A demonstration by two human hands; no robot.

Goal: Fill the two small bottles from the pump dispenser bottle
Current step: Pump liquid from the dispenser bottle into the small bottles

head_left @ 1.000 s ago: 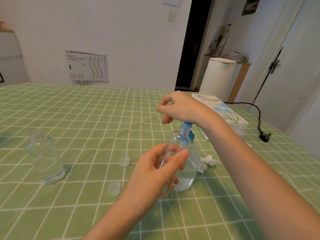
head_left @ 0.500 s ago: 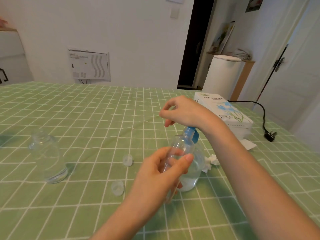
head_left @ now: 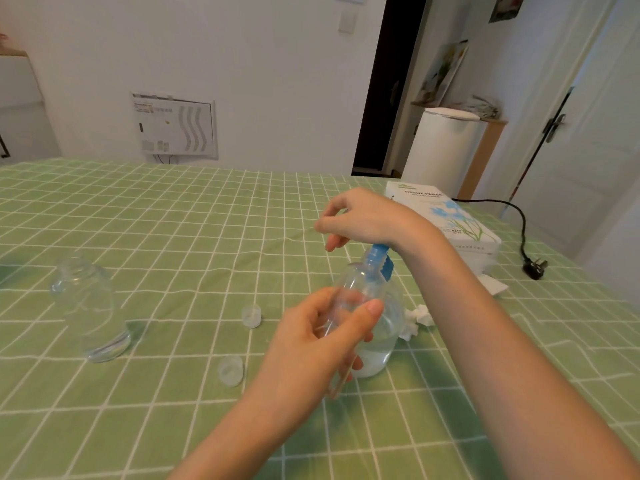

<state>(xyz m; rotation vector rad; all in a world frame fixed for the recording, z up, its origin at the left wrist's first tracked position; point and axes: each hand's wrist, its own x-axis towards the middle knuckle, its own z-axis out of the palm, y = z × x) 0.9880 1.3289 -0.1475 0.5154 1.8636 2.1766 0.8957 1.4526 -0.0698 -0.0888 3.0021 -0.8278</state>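
Head camera: a table under a matte green cloth (head_left: 145, 216) checked with thin white lines, faintly creased. The pump dispenser bottle (head_left: 386, 327) stands upright near the middle. It is a rounded body of clear plastic with a little clear liquid pooled at its base and a glossy blue pump head (head_left: 379, 258) on top. The right hand (head_left: 363, 220) arches over that head, whose top is hidden under the heel of the palm. Its fingers are loosely bent and wrap around nothing visible.

The left hand (head_left: 318, 344) grips a small clear bottle (head_left: 356, 284) just in front of the dispenser, with the thumb laid across its smooth wall and the fingers curled behind. This bottle is a slim cylinder with rounded shoulders. Its long axis is tilted, with the base low and toward the person and the neck up and away, meeting the blue nozzle.

Well apart on the left, a second clear bottle (head_left: 88, 306) stands upright with its threaded neck uncapped. Two translucent round caps, the farther cap (head_left: 251, 315) and the nearer cap (head_left: 231, 370), lie on the cloth between it and the hands. A crumpled white tissue (head_left: 417, 320) sits beside the dispenser. A white tissue box (head_left: 446, 216) printed with blue flowers and a black plug (head_left: 535, 268) lie beyond on the right.
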